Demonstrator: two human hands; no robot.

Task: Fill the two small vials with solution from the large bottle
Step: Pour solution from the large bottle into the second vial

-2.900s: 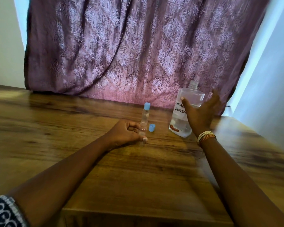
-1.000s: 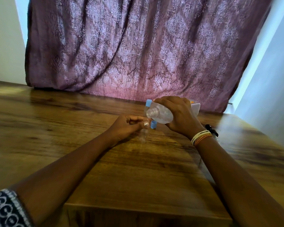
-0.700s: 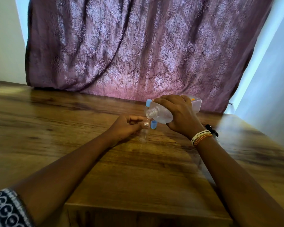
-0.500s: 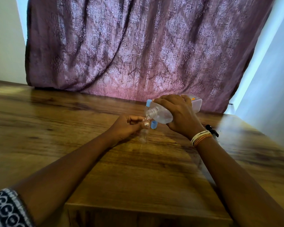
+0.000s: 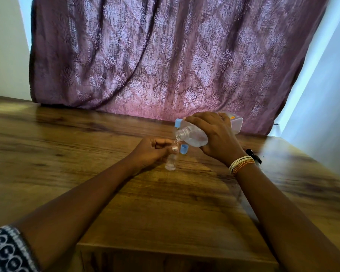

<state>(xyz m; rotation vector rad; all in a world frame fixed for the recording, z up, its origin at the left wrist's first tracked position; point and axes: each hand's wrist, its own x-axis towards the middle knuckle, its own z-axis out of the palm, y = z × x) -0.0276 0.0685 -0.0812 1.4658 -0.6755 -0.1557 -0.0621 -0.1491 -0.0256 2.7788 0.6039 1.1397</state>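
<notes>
My right hand [image 5: 214, 138] grips the large clear bottle [image 5: 192, 136], tipped to the left with its open neck pointing down. Just below the neck stands a small open vial [image 5: 171, 160] on the wooden table [image 5: 126, 193], held upright near its top by my left hand [image 5: 151, 152]. Clear liquid sits in the vial's bottom. A second vial with a blue cap [image 5: 178, 123] stands behind the bottle, mostly hidden. A loose blue cap [image 5: 184, 149] lies on the table between my hands.
A purple patterned curtain [image 5: 165, 55] hangs along the table's far edge. A small black object [image 5: 253, 155] lies on the table behind my right wrist. The table's near edge is at the bottom of the view.
My right hand lifted the large bottle from upright on the table and tipped it over the open vial. In the last second the neck has dipped slightly lower toward the vial's mouth.
</notes>
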